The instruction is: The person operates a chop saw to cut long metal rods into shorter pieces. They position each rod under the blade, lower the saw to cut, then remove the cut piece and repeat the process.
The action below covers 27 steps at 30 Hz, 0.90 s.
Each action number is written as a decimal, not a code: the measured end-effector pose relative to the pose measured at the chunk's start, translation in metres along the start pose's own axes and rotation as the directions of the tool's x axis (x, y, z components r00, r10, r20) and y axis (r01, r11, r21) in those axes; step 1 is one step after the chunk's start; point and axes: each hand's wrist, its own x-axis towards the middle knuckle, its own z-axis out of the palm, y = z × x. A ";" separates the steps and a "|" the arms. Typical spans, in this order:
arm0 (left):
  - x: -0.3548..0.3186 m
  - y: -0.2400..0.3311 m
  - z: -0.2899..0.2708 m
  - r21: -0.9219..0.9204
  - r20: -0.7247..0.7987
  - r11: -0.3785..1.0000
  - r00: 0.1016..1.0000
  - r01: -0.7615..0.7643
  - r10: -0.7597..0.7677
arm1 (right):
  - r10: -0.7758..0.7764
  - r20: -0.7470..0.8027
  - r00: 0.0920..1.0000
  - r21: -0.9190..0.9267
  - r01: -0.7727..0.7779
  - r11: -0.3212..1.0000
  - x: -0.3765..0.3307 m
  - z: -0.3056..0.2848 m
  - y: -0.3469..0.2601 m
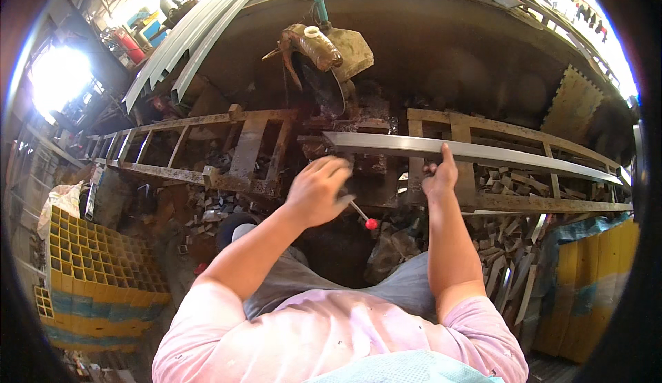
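Note:
A long silver metal tube (476, 152) with an angled left end lies across the wooden frame of the bench. My right hand (440, 176) is at its near side, index finger stretched over the tube and the other fingers curled against its edge. To the left, my left hand (316, 193) hovers just short of the tube's end, slightly blurred, fingers bent and apart from the thumb, with nothing visible in it. Beside its thumb a thin rod runs to a red ball knob (371, 224). Beyond the tube stands a round saw blade (321, 85), with a brown plastic bottle (314, 46) above it.
Ladder-like wooden frames (179, 147) extend to both sides. Metal offcuts (214, 207) litter the ground below. Stacked yellow square tubes (103, 266) stand at left, a yellow bundle (596, 279) at right. Long pale metal profiles (200, 24) jut in from the upper left.

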 end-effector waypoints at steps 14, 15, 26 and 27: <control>-0.013 -0.100 -0.023 0.330 -0.007 0.943 0.999 0.048 -0.049 | -0.346 -0.041 0.937 0.385 0.335 0.860 -0.046 -0.032 -0.075; -0.024 -0.105 -0.040 0.304 0.064 0.939 0.980 0.161 -0.189 | -0.460 -0.037 0.887 0.501 0.415 0.760 -0.021 -0.059 -0.100; -0.104 -0.208 -0.130 0.396 -0.038 0.884 0.967 0.248 -0.254 | -0.183 -0.026 0.983 0.545 0.167 0.822 -0.050 -0.030 -0.079; -0.111 -0.220 -0.135 0.429 -0.049 0.856 0.954 0.287 -0.295 | -0.159 -0.012 0.987 0.496 0.144 0.857 -0.055 -0.022 -0.066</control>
